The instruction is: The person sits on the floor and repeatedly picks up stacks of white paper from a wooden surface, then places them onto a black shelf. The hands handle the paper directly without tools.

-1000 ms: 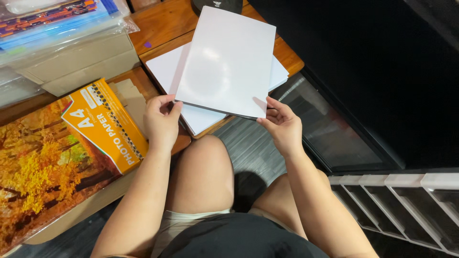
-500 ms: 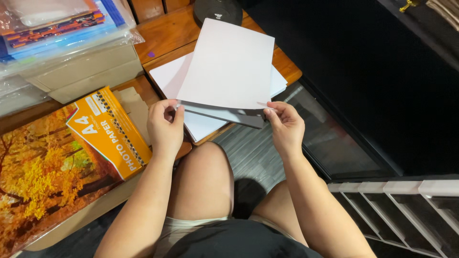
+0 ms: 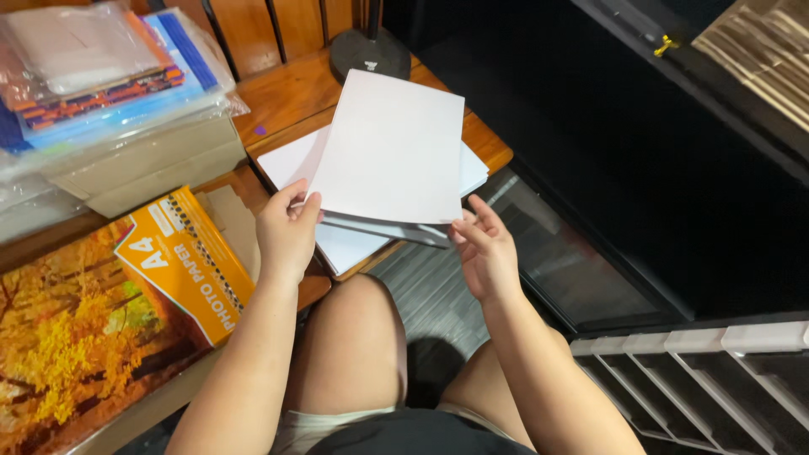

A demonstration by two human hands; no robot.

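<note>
Left hand (image 3: 288, 229) grip clamped on the lower left corner of a white paper stack (image 3: 392, 152), thumb on top, forearm coming up from below. Right hand (image 3: 484, 253) grip pinches the stack's lower right corner, fingers spread, wrist bent inward. Stack is tilted, lifted above loose white sheets (image 3: 291, 162) on the wooden worktop (image 3: 282, 97). Orange photo paper pack (image 3: 181, 265) just left of the left hand.
</note>
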